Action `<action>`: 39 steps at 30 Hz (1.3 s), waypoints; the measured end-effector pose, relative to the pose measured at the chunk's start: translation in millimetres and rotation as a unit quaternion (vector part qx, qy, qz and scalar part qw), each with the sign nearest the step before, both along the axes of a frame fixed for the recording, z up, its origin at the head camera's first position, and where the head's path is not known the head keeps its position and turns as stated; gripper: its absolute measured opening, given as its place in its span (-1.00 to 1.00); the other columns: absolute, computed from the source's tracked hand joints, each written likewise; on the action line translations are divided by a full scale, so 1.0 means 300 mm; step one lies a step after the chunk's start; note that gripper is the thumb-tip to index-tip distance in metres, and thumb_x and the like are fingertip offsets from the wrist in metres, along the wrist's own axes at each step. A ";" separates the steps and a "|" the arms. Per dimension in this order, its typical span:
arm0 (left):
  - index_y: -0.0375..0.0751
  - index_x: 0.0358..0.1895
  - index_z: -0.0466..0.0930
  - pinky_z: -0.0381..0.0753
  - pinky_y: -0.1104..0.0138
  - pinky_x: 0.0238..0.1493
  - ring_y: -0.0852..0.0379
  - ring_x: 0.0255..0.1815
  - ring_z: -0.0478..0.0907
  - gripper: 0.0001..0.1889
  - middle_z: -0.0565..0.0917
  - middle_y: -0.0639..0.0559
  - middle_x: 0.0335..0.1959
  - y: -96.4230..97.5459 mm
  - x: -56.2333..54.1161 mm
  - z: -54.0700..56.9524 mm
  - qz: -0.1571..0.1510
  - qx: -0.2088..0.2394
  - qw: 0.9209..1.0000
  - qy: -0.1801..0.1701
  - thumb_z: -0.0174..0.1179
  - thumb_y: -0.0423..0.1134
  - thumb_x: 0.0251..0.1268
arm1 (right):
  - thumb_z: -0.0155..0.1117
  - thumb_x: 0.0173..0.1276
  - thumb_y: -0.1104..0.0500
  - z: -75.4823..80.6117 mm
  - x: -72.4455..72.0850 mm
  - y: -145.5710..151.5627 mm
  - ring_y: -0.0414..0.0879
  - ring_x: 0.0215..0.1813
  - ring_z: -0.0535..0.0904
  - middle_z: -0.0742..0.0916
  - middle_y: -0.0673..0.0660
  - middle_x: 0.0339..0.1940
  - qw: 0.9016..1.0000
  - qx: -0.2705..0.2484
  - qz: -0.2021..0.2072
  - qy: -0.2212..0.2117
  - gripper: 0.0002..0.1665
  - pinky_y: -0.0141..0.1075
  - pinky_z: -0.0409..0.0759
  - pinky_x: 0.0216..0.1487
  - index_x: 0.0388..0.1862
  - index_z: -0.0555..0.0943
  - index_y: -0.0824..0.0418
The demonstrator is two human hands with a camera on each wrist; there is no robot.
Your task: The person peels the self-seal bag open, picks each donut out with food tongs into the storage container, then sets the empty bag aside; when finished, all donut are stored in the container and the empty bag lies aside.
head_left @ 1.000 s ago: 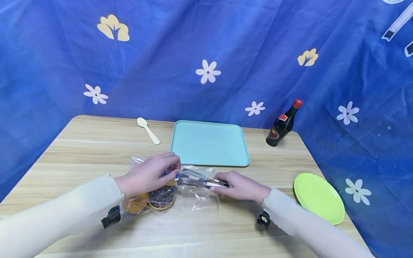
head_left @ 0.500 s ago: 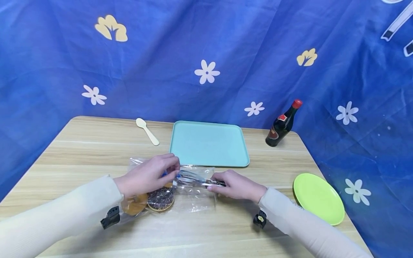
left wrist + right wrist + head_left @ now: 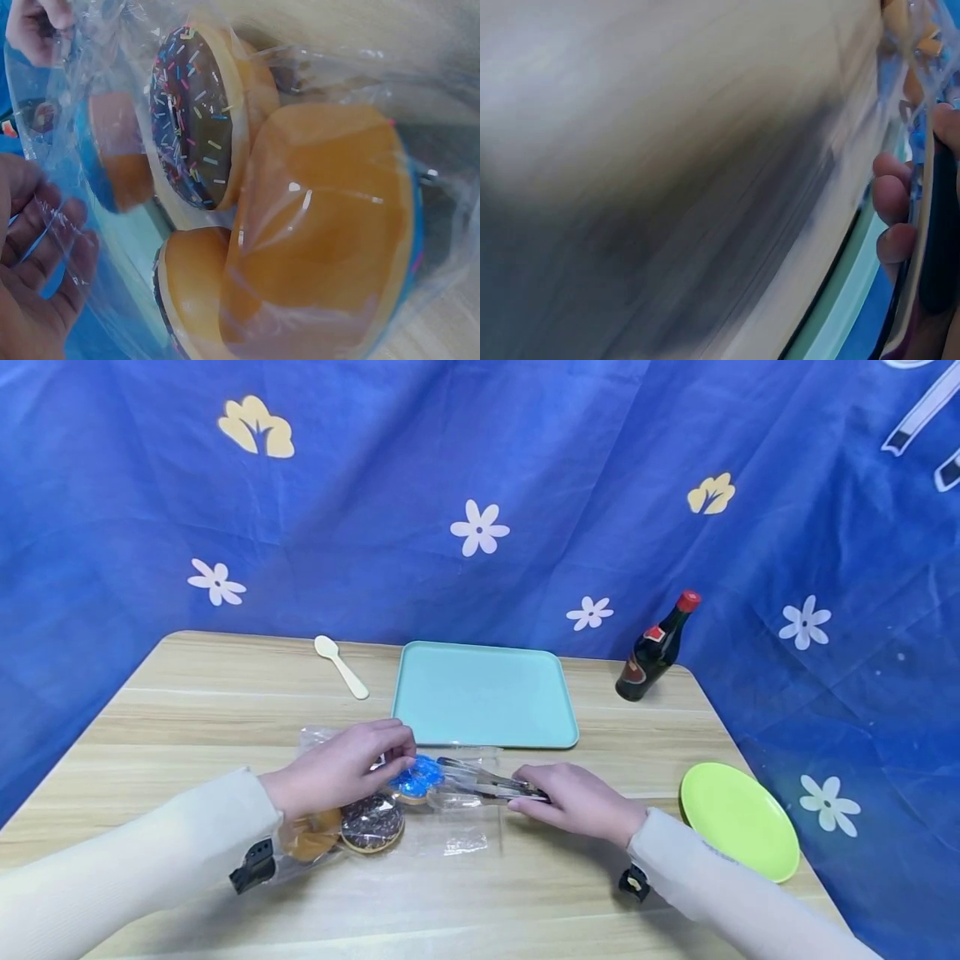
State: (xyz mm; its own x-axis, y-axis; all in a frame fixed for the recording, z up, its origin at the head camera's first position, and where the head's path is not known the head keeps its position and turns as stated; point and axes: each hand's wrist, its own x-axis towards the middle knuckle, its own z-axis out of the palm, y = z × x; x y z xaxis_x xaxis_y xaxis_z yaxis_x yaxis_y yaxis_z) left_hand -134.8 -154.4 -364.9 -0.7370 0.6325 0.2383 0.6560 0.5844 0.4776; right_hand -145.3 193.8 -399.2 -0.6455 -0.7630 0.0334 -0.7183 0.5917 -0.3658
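My left hand [image 3: 347, 767] pinches the upper edge of a clear plastic bag [image 3: 465, 843] lying on the table. Inside it are a blue-iced donut [image 3: 417, 777] near the mouth, a chocolate donut with sprinkles [image 3: 191, 116] and an orange-brown donut [image 3: 311, 835]; the left hand partly covers them. My right hand [image 3: 573, 797] grips a pair of tongs [image 3: 487, 783] with dark handles, also seen along the right edge of the right wrist view. The tongs reach leftward into the bag's mouth, their spread tips right beside the blue-iced donut.
A turquoise tray [image 3: 483, 693] lies just behind the bag, with a cream spoon [image 3: 342, 667] to its left. A dark bottle with a red cap [image 3: 654, 652] stands at the back right. Near the right edge lies a lime-green plate [image 3: 738, 822]. A blue curtain [image 3: 360, 527] hangs behind.
The right hand first shifted slightly left, then drew back right with the tongs. The blue-iced donut has come out from beneath the left hand toward the bag's mouth. The left hand stays put.
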 end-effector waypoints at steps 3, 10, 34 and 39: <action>-0.06 -0.23 0.63 0.62 0.43 -0.26 0.43 -0.35 0.46 -0.92 0.63 0.22 -0.31 0.001 -0.001 -0.002 0.001 0.001 1.000 0.005 0.28 -0.33 0.45 | 0.17 0.62 -0.16 -0.003 0.013 0.045 -0.39 -0.40 0.47 0.62 -0.22 -0.39 1.000 0.005 -0.003 0.027 -0.66 -0.43 0.52 -0.31 0.04 0.64 0.05; -0.01 -0.23 0.61 0.62 0.44 -0.27 0.43 -0.35 0.46 -0.90 0.64 0.19 -0.31 -0.005 -0.002 -0.011 0.005 -0.001 1.000 0.001 0.26 -0.32 0.47 | 0.18 0.61 -0.17 -0.009 0.047 0.139 -0.39 -0.40 0.44 0.56 -0.27 -0.38 0.998 0.025 -0.019 0.060 -0.66 -0.43 0.48 -0.35 0.05 0.62 0.04; -0.03 -0.21 0.60 0.63 0.39 -0.23 0.40 -0.32 0.46 -0.91 0.61 0.24 -0.30 -0.008 -0.002 -0.015 0.002 -0.009 1.000 0.004 0.24 -0.33 0.49 | 0.20 0.59 -0.20 0.119 -0.074 0.324 -0.26 -0.41 0.46 0.58 -0.11 -0.41 0.979 0.048 -0.198 0.017 -0.62 -0.38 0.43 -0.42 0.08 0.59 0.04; -0.02 -0.20 0.60 0.65 0.39 -0.22 0.40 -0.31 0.48 -0.90 0.62 0.22 -0.30 -0.009 -0.004 -0.015 0.000 -0.010 1.000 0.004 0.25 -0.34 0.48 | 0.19 0.60 -0.18 0.102 -0.172 0.251 -0.23 -0.44 0.45 0.58 -0.08 -0.43 0.983 0.054 -0.169 0.043 -0.62 -0.34 0.42 -0.40 0.00 0.58 0.10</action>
State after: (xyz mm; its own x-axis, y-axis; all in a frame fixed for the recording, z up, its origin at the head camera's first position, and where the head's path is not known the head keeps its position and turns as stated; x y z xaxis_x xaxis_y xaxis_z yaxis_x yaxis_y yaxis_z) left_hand -136.0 -157.1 -369.4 -0.7352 0.6374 0.2305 0.6595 0.5942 0.4604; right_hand -197.0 269.1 -368.7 -0.8606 -0.5083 0.0300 -0.5004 0.8335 -0.2343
